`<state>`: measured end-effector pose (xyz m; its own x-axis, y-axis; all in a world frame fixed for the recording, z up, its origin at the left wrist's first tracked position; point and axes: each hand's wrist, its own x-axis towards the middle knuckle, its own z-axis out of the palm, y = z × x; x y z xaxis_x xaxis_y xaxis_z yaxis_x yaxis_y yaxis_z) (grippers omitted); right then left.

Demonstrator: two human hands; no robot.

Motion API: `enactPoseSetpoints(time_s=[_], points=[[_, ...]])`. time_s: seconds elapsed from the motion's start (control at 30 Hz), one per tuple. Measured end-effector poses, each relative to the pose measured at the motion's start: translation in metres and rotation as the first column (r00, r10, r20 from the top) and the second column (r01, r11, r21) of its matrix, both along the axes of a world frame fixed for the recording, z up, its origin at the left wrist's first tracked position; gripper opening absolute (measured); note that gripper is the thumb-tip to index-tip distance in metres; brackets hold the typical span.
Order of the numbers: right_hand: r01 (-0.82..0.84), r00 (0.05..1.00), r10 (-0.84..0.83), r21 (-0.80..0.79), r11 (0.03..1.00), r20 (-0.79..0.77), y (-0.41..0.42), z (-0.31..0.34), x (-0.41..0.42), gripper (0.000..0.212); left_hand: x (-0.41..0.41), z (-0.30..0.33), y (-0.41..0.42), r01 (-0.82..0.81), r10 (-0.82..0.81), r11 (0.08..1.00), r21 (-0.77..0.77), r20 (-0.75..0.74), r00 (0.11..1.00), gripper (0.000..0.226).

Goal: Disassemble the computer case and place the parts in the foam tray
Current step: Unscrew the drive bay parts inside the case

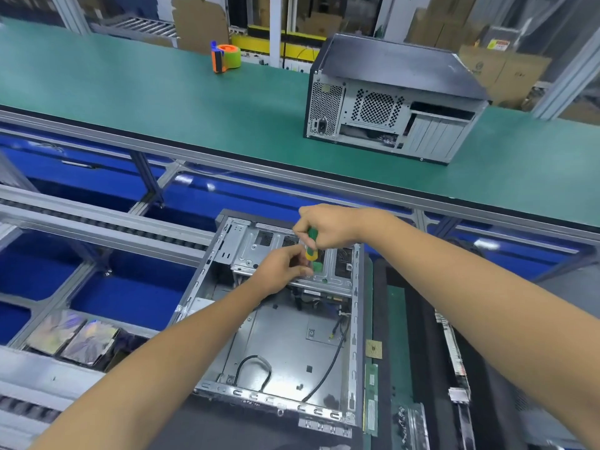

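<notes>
Right hand (328, 224) grips screwdriver (312, 246) over drive cage (292, 254); left hand (281, 269) pinches its shaft. Risk: tip slips, stripping the screw.

Couldn't read anything, honestly. The yellow-red sign (498, 44) at the back had print on it, and so did the cardboard boxes (506, 74), but all of it was too blurry.

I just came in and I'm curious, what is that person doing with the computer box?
A person is taking apart an open computer case. The right hand grips a green and yellow screwdriver, pointed down at the metal bracket inside the case. The left hand steadies things by the tip. Another computer case sits on the green belt behind, near a tape dispenser.
</notes>
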<state>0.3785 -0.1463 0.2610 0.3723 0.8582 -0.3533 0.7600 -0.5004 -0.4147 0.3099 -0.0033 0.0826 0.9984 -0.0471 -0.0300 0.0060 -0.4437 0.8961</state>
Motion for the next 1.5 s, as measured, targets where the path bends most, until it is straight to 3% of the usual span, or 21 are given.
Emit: enactPoseSetpoints(time_s=[0.1,0.23,0.33,0.47,0.57,0.67,0.77,0.83,1.03,1.13,1.23,1.37,1.5], points=[[0.057,0.994,-0.053,-0.035,0.998,0.095,0.001,0.000,-0.001,0.020,0.000,0.000,0.001,-0.024,0.024,1.000,-0.020,-0.004,1.000,0.025],[0.129,0.888,-0.053,-0.135,0.982,0.458,0.001,0.001,0.004,0.020,0.002,0.002,0.002,-0.013,0.012,0.999,-0.050,-0.015,1.000,0.023],[0.092,0.924,-0.027,-0.153,0.984,0.382,0.002,0.004,0.004,0.027,0.001,0.004,0.002,-0.001,-0.002,0.997,-0.071,-0.035,0.999,0.021],[0.024,0.985,-0.007,-0.095,0.995,0.173,0.001,0.010,0.001,0.016,0.002,0.005,0.001,0.006,-0.017,0.991,-0.133,-0.085,0.996,0.020],[0.007,0.999,-0.005,-0.047,0.999,0.036,0.000,0.009,-0.005,0.026,0.002,0.004,0.001,0.006,-0.023,0.990,-0.141,-0.114,0.993,0.016],[0.012,0.995,-0.006,-0.057,0.998,0.102,0.003,0.005,-0.005,0.036,0.002,0.002,0.001,-0.019,0.003,0.989,-0.144,-0.113,0.994,0.016],[0.048,0.916,0.030,-0.185,0.982,0.400,0.007,0.005,-0.003,0.022,0.002,0.003,0.000,-0.016,0.004,0.993,-0.121,-0.097,0.995,0.019],[0.063,0.862,0.056,-0.217,0.974,0.503,0.006,0.005,0.000,0.017,0.001,0.006,0.001,0.010,-0.015,0.998,-0.066,-0.067,0.998,0.021],[0.001,0.975,0.019,-0.088,0.996,0.220,0.002,0.007,0.006,0.008,0.007,0.011,0.007,0.107,-0.105,0.993,0.052,-0.047,0.993,0.046],[-0.037,0.990,0.043,-0.046,0.998,0.133,0.001,0.004,0.005,0.023,0.007,0.012,0.010,0.125,-0.121,0.991,0.053,-0.077,0.990,0.047],[0.004,0.985,0.008,-0.069,0.998,0.170,-0.001,0.003,0.007,0.022,0.007,0.012,0.010,0.136,-0.134,0.991,0.012,-0.085,0.987,0.039],[-0.002,0.904,0.075,-0.171,0.985,0.421,-0.001,0.005,0.006,0.011,0.006,0.013,0.010,0.138,-0.138,0.990,-0.009,-0.083,0.987,0.026],[-0.047,0.938,0.089,-0.133,0.990,0.335,-0.001,0.007,0.006,0.008,0.006,0.013,0.008,0.124,-0.126,0.992,-0.033,-0.091,0.988,0.028]])
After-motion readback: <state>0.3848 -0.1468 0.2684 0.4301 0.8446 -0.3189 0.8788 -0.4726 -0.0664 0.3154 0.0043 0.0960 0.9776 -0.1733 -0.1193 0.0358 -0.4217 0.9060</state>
